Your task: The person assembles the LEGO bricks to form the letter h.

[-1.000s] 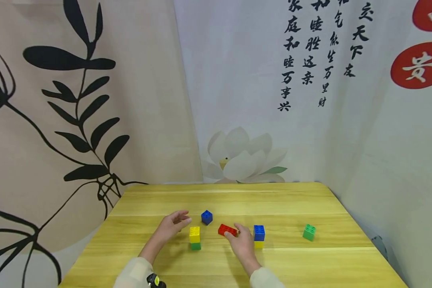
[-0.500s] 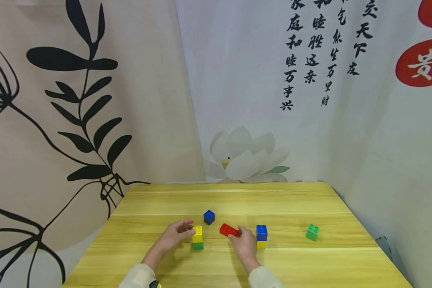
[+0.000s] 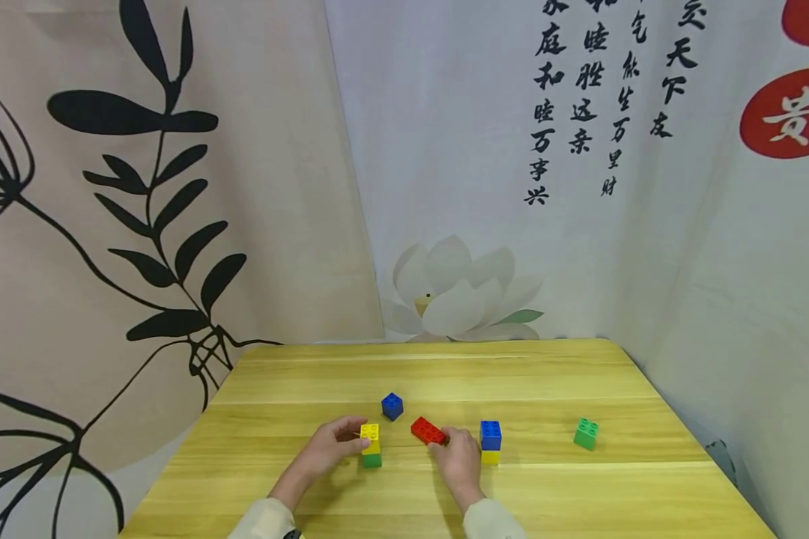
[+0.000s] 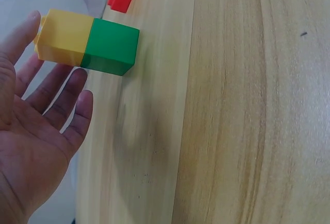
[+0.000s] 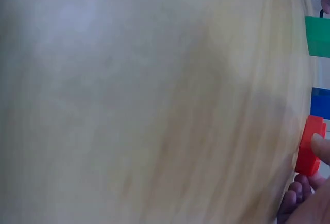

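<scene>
Before a printed cloth backdrop (image 3: 297, 224), a wood-grain table (image 3: 553, 494) bears several toy building bricks. Right hand (image 3: 460, 460): thumb and fingers pinch one end of a red brick. Left hand (image 3: 329, 445): loosely spread, thumb and fingers about the upper half of a yellow-and-green stack (image 3: 373, 454); firm contact cannot be told. This stack is two square bricks, yellow over green, smooth-sided, studs on top, standing on the table at left centre. Blue-and-yellow stack (image 3: 491, 442), blue uppermost, stands just right of the right hand. Red brick (image 3: 428, 430): oblong, bright plain red, rows of round studs; located between the two stacks. Whether it touches the table cannot be told. Single green brick (image 3: 586, 434) lies well apart at far right; single blue brick (image 3: 392, 406) sits beyond the yellow-and-green stack.

Compared with one second ago: left hand has come in from the left, its thumb now overlapping the yellow half. Right hand keeps its pinch; red brick slants a little more steeply.

Axes: yellow-and-green stack upright, long axis vertical. Red brick studs up, long axis diagonal, far-left end free, near-right end at the right hand.
</scene>
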A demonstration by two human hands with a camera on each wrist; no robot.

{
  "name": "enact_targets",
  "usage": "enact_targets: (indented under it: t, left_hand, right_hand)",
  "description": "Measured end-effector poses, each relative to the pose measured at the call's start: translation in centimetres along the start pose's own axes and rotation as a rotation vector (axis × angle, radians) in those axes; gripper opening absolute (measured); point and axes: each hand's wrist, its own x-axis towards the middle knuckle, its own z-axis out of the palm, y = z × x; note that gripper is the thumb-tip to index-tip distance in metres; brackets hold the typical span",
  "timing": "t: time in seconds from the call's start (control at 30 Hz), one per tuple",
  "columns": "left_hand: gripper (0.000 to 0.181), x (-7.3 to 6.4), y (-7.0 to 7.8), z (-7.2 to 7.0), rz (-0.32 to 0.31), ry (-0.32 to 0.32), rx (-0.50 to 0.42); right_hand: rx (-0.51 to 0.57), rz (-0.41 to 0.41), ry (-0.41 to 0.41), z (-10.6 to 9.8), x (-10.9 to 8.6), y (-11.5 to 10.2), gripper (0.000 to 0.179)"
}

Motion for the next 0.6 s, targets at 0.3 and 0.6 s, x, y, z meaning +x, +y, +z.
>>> enact_targets:
  t: [0.3,0.6]
  left_hand:
    - [0.051,0.2,-0.4,0.2,0.02,0.022,-0.013]
    - [0.045,0.5,-0.2,0.6,0.016,0.032,0.024]
  right_hand:
    - [0.045,0.011,-0.031,-0.4,0.0,0.0,0.032]
    - [0.134,0.032,-0.079,-1.2,0.5,-1.3,0.035]
